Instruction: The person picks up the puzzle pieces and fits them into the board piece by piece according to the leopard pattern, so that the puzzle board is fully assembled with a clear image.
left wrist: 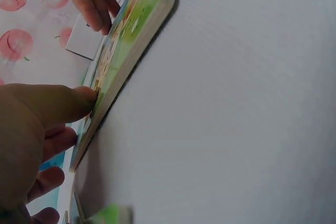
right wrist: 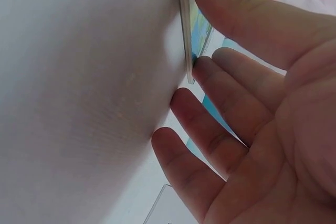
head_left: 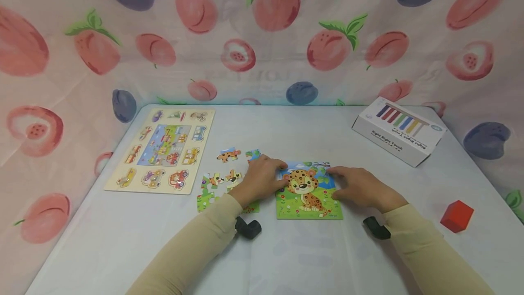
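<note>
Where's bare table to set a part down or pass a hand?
Bare: behind the leopard puzzle, between the vehicle board and the white box; also between that box and the red block. Crowded: left of the puzzle, with loose pieces and the left hand.

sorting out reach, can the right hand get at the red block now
Likely yes: the red block sits outside the right sleeve, with nothing else between it and the right hand, which would first leave the leopard puzzle.

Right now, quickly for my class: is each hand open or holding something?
Left hand: open, thumb touching the leopard puzzle.
Right hand: open, thumb at its right edge.
</note>
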{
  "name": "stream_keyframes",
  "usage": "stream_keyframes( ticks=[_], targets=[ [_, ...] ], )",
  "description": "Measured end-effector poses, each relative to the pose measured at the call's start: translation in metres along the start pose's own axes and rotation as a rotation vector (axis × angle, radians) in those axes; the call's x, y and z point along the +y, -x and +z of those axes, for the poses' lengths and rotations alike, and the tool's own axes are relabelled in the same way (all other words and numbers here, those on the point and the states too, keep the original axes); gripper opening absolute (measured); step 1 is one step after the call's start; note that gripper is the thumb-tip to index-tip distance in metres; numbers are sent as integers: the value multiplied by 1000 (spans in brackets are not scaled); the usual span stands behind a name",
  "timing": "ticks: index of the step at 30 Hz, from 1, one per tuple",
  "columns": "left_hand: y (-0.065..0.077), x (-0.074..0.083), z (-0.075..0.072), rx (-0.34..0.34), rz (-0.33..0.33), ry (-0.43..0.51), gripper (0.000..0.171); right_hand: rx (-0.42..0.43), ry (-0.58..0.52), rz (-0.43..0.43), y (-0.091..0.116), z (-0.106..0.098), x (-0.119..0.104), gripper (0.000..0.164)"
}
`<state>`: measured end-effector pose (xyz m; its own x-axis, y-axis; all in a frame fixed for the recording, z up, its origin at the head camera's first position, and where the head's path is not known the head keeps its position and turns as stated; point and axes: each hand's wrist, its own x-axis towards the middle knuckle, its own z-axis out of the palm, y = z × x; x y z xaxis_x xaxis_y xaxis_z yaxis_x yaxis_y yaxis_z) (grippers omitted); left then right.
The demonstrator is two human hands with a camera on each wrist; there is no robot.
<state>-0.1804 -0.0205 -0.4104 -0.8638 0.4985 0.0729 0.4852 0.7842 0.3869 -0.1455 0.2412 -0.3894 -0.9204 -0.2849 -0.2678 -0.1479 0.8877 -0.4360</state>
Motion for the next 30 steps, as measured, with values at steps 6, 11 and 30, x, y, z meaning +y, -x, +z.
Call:
stream_keyframes(
  ticks=[6,11,30],
  targets=[
    [0,-1,1,4,-14,7,43,-1,-8,3,0,0,-1,65],
    [1,-3,1,7,-3,-3,47,2,-5,-1,1,0,-1,65],
    [18,-36,-31,-27,-50,-7,49,-6,13,-13,0,-1,-1,65]
  ],
)
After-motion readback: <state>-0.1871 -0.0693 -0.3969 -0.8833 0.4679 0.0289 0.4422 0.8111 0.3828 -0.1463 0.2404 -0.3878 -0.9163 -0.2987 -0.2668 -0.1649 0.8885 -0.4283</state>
